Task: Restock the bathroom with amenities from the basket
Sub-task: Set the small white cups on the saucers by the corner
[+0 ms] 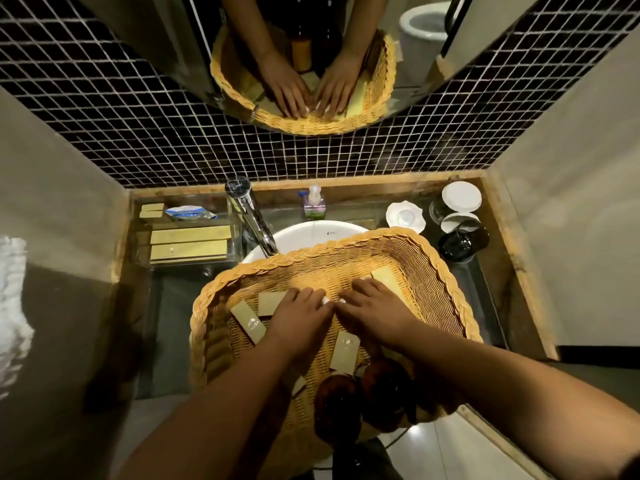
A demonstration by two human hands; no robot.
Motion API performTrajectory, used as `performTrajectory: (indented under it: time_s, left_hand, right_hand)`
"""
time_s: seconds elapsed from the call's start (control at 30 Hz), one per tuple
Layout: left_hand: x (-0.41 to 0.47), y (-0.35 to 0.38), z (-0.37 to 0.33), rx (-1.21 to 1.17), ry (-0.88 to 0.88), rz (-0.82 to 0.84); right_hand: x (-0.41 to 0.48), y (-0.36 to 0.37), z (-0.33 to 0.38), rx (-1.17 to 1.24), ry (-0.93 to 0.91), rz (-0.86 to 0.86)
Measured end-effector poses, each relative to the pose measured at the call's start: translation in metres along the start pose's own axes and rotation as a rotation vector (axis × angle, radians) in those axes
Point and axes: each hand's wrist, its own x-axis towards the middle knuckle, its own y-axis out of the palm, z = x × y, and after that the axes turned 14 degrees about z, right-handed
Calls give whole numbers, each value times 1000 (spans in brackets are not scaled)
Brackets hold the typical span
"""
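**Wicker basket (433, 271) set across the bathroom sink (304, 233)**

Head view: the basket covers most of the white sink, just beside the tap (252, 220), on a glass-topped table (173, 306) framed in wood. Left grip (301, 320) and right grip (374, 310) lie flat on its floor, fingers nearly straight, tips meeting at a small white item among tan boxes (247, 322). Dark mosaic tiles (346, 157) and a mirror (304, 64) rise behind
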Motion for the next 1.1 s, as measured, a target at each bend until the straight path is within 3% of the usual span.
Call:
performTrajectory:
  time_s: [0.4,0.5,0.6,0.7,0.83,0.9,1.03,1.1]
  left_hand:
    - [5,-5,-5,-14,-4,9]
    - [7,-34,-2,-62,-17,-81]
    - [8,-76,-4,-210,-17,-146]
    - [16,-109,-3,-106,20,-229]
    - [33,-167,-2,18,53,-306]
    - [46,-190,-3,53,67,-328]
    - [75,-214,-14,-117,17,-331]
    - [93,-217,-21,-15,35,-314]
  right_hand:
    - [-12,-2,4,113,53,-118]
    - [-22,-19,-3,255,113,-228]
    - [-38,-39,-14,240,202,-176]
    - [-46,-56,-24,360,232,-289]
    - [-67,-94,-50,279,296,-365]
    - [-77,-107,-63,352,381,-394]
    - [-89,-114,-90,238,435,-384]
    - [-88,-115,-101,316,510,-391]
